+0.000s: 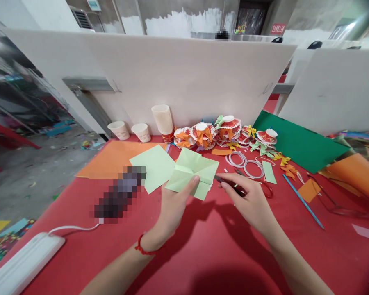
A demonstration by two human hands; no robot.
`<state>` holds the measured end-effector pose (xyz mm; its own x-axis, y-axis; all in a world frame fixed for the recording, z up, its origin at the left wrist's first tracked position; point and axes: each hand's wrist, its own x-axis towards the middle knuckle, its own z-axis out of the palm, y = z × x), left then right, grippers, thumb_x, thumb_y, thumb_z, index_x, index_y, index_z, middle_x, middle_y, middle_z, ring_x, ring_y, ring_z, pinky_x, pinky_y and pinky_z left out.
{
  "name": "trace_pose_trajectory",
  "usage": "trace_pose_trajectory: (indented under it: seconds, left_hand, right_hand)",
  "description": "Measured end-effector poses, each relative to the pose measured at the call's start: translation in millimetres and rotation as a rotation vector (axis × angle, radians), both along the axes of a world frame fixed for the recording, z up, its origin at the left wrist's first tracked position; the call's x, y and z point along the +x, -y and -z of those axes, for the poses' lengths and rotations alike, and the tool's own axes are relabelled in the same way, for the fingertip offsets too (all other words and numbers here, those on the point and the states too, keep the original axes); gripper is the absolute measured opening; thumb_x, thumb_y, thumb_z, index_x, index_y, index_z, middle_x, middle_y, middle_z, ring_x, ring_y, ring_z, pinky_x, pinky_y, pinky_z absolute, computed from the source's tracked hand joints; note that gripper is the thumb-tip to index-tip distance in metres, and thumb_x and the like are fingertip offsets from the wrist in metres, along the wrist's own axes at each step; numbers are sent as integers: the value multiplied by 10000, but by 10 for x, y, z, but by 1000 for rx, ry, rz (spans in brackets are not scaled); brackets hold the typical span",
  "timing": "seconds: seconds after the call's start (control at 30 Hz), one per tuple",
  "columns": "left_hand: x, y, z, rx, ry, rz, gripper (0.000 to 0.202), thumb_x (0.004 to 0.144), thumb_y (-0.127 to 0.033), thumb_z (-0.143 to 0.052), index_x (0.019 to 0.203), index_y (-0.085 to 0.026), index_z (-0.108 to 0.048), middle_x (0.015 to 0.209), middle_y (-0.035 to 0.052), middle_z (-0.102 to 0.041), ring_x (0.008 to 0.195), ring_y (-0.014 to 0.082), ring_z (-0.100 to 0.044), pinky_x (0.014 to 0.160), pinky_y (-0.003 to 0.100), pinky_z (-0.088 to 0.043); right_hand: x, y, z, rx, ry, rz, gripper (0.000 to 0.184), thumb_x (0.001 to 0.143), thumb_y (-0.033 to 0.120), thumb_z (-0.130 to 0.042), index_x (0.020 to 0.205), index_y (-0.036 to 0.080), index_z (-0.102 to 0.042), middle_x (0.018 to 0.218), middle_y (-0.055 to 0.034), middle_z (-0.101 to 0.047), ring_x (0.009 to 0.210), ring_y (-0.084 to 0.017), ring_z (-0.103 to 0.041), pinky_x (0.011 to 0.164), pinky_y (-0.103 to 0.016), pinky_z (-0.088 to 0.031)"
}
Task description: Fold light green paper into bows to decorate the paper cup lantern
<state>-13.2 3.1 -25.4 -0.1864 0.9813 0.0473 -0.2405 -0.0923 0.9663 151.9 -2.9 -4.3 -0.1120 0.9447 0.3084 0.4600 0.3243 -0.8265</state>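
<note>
My left hand (174, 205) is closed on a creased light green paper square (192, 166), the thumb pressed on its front face. Fold lines cross near the paper's middle, and a slit or flap shows on its right side. In my right hand (247, 200) is a slim dark tool (232, 185), its tip close to the paper's right edge. The fingers hide much of the tool, so its kind is unclear. Behind my left hand lies another light green sheet (155, 166). Beyond my right hand, red-handled scissors (267, 189) rest partly hidden on the red table (190, 254).
Paper cups (118, 130) and a tall cup stack (162, 119) stand along the white partition (184, 78). Beside them are ruffled paper-cup crafts (204, 133). Wire coils (253, 169), a blue pencil-like stick (304, 200), eyeglasses (335, 203), orange sheets (101, 157) and a white power strip (27, 262) lie around.
</note>
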Motion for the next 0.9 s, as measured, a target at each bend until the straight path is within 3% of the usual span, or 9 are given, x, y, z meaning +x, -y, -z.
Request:
trace_pose_trajectory:
  seconds: [0.23, 0.5, 0.7, 0.9]
  left_hand:
    - [-10, -3, -27, -18, -14, 1, 235, 734, -319, -734, 895, -150, -710, 880, 37, -745, 849, 176, -661, 780, 273, -513]
    - [2, -6, -19, 19, -75, -43, 183, 728, -315, -718, 818, -157, -696, 856, 34, -740, 845, 186, -662, 760, 276, -515]
    - [9, 20, -53, -23, -252, -83, 174, 710, -316, -699, 752, -147, -696, 769, 51, -742, 821, 229, -677, 737, 313, -531]
    - [40, 54, -42, -60, -215, -60, 174, 709, -314, -706, 744, -144, -704, 801, 65, -752, 832, 242, -683, 744, 317, -538]
  right_hand:
    - [-11, 38, -38, -88, 1, -57, 231, 844, 186, -521, 1004, 169, -687, 962, -56, -743, 841, -179, -689, 738, -272, -530]
    - [-68, 32, 21, -121, -28, -98, 176, 845, 181, -543, 961, 203, -674, 844, -10, -724, 718, -144, -648, 649, -237, -497]
    - [-122, 8, 63, -143, -138, -34, 126, 832, 261, -581, 784, 180, -665, 742, -19, -700, 667, -148, -622, 627, -242, -477]
    - [-169, -11, 90, -193, -209, -1, 136, 775, 295, -617, 728, 169, -633, 642, -17, -650, 553, -136, -551, 529, -247, -438]
